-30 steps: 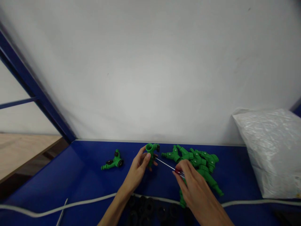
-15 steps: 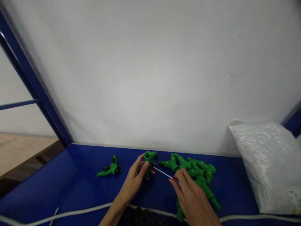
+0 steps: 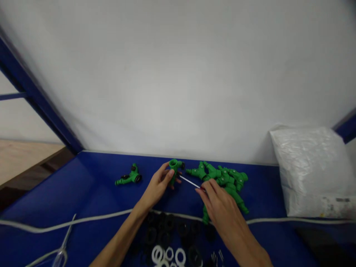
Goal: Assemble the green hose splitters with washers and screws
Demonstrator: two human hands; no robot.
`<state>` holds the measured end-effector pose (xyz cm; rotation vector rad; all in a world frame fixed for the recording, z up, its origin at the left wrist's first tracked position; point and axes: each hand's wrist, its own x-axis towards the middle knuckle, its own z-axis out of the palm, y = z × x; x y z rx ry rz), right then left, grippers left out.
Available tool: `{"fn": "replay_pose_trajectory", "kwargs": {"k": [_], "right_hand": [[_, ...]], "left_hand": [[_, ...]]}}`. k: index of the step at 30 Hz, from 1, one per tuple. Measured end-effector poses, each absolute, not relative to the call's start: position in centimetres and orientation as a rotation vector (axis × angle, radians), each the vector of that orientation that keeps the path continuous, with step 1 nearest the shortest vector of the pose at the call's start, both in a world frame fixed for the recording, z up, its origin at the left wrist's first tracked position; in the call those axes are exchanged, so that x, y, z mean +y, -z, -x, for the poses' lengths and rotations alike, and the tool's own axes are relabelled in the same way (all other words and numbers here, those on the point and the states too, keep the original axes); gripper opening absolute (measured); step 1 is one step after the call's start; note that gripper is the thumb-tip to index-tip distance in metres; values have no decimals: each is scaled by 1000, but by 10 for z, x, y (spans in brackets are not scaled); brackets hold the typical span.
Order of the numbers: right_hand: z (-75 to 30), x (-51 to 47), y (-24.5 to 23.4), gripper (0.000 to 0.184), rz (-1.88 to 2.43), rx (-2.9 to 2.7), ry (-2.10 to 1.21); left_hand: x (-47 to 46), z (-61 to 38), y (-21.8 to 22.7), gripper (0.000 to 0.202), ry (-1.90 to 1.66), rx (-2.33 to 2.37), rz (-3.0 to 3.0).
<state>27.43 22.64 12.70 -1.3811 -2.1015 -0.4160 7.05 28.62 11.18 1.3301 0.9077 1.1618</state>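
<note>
My left hand (image 3: 155,188) is closed around a green Y-shaped hose connector (image 3: 173,164), its round opening turned upward. A black part sticks out on its right side. In my right hand (image 3: 222,207) is a screwdriver (image 3: 190,181); a bit of red shows at its handle, mostly hidden by the fingers. The thin metal shaft points left, with its tip at the connector's side; whether it sits in a screw is too small to tell. Beyond my right hand lies a pile of green connectors (image 3: 226,178). Another green connector with black parts (image 3: 129,177) rests to the left.
A white cable (image 3: 105,216) crosses the blue table (image 3: 97,185). Near the front edge are black rings (image 3: 151,235), white rings (image 3: 180,256) and small metal pieces (image 3: 221,255). A clear pointed item (image 3: 65,241) lies front left. A white plastic bag (image 3: 311,174) stands right, against the wall.
The view has tipped downward, bringing the white rings and small metal pieces into sight. Both hands keep their holds, with the screwdriver still at the connector.
</note>
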Motion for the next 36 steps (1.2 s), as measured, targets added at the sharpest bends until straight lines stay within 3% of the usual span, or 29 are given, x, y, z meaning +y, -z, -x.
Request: {"fn": "replay_pose_trajectory", "kwargs": {"k": [8,36], "right_hand": [[-279,218,-129,28,1511,-2139,204],[-276,216,-113,30,1342,-2132,415]], "left_hand": [[285,-75,-111,52,-1099,959,-1356],[268,-66,-114,62,-1074,1057,-1239]]}}
